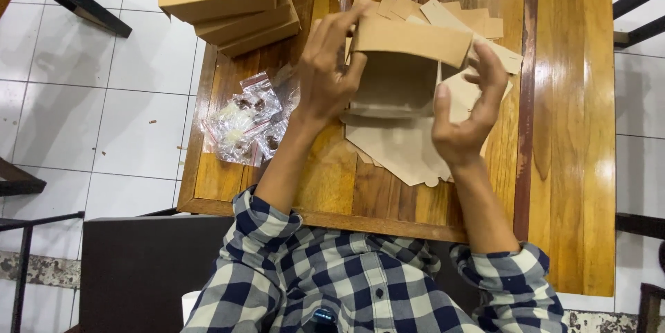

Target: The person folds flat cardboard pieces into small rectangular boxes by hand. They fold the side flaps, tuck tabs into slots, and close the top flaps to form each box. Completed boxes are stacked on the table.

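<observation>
Your left hand (pixel 325 73) pinches the half-folded brown cardboard box (pixel 405 70) by its top flap above the wooden table (pixel 568 132); your right hand (pixel 467 115) cups its side, fingers spread. Looks light and crushable, so hold the creases.

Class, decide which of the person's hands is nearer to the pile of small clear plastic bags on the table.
Left. The left hand grips the half-folded cardboard box just right of the plastic bags; the right hand is on the box's far side.
</observation>
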